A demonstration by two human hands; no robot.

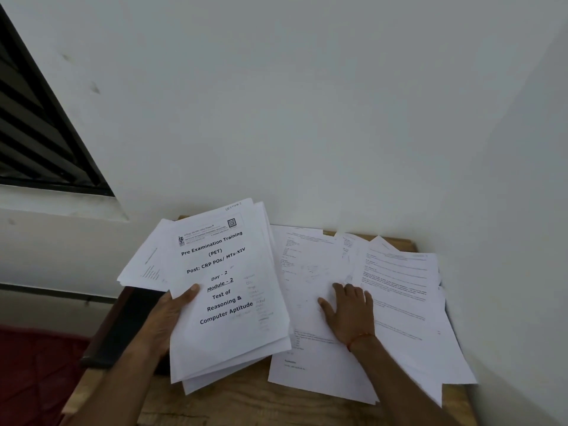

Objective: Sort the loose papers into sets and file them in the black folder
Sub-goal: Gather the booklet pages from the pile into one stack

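My left hand [167, 315] grips a stack of white printed papers [227, 290], thumb on top of the cover sheet headed "Pre Examination Training", held above the table's left part. My right hand [349, 312] rests flat, fingers spread, on loose printed sheets [399, 290] spread over the right half of the wooden table [246, 401]. The black folder [123, 330] lies at the table's left edge, mostly hidden under my left hand and the held stack.
The table stands in a corner, with white walls behind and on the right. A dark louvred window [40, 130] is at upper left. A dark red surface [33, 373] lies below left of the table. Bare wood shows at the front edge.
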